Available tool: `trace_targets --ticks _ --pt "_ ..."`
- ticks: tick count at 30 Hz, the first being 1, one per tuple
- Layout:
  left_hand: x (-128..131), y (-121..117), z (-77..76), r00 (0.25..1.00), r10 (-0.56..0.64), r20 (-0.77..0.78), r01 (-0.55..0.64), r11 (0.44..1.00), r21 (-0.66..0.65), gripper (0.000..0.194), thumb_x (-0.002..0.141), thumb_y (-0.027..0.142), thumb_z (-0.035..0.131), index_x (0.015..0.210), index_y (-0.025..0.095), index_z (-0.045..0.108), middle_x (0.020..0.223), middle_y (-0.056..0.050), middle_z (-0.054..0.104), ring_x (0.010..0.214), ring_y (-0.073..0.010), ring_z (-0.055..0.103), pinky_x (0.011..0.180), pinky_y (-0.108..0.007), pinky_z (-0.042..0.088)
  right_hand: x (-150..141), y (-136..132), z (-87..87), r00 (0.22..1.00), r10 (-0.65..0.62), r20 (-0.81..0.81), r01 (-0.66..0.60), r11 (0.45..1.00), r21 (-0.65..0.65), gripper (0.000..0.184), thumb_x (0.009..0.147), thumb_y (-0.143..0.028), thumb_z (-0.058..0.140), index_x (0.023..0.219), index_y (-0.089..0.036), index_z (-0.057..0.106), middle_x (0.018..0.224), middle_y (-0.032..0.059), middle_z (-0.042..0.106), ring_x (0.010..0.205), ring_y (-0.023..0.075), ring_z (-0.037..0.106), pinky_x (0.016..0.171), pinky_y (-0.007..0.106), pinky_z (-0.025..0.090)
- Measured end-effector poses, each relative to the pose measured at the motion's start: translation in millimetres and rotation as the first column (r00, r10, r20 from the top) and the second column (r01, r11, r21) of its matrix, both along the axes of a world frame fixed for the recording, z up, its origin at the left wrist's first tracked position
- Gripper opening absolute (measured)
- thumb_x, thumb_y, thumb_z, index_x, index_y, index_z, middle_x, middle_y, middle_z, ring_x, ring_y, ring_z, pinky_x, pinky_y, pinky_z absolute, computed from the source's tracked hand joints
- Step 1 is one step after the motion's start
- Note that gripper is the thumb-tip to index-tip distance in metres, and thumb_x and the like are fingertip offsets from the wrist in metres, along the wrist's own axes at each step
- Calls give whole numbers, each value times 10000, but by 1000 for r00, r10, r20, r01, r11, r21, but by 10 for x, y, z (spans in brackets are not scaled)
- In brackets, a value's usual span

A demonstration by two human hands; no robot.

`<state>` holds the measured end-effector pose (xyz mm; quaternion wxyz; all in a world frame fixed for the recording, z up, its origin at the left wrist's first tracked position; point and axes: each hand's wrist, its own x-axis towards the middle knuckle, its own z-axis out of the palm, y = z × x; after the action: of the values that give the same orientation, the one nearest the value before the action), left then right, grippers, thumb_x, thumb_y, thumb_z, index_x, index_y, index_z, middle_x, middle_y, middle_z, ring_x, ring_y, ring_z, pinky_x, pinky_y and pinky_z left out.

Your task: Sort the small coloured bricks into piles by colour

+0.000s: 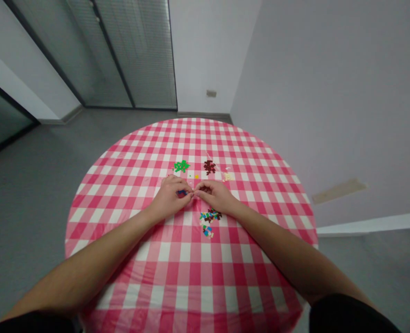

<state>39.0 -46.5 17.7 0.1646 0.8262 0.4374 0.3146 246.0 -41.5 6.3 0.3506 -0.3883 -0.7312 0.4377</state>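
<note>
My left hand [174,192] and my right hand [216,194] meet over the middle of the table, thumbs and fingertips pinched together and nearly touching. Whatever lies between the fingertips is too small to make out. Some small blue pieces [181,193] show beneath the curled fingers of the left hand. Just beyond the hands are a pile of green pieces [181,166], a pile of dark brown pieces [209,167] and a few cream pieces [228,176]. A single yellow piece [197,176] sits between them. Closer to me, a mixed pile of small coloured pieces [210,215] lies beside my right wrist.
A red-and-white checked tablecloth [177,273] covers the round table. Behind it stand a glass partition [138,55] and a white wall [205,55] with a socket [211,93]. Another wall [312,92] runs close along the right.
</note>
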Motion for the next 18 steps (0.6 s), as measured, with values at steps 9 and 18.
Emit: trace_targets --ticks 9,18 --pt "-468 570 -57 867 460 -195 -476 878 -48 235 836 380 641 756 210 782 842 -62 763 883 -276 668 809 -392 430 107 68 -26 981 -81 175 76 996 35 185 895 -218 600 1008 -164 737 804 35 697 677 143 580 628 257 427" --pt "-487 598 -89 818 467 -337 -502 865 -18 351 914 462 533 930 261 819 980 -78 778 991 -340 664 793 -426 436 100 42 26 974 -31 224 37 999 -22 203 889 -193 607 1039 -148 737 794 38 693 676 140 587 640 252 434"
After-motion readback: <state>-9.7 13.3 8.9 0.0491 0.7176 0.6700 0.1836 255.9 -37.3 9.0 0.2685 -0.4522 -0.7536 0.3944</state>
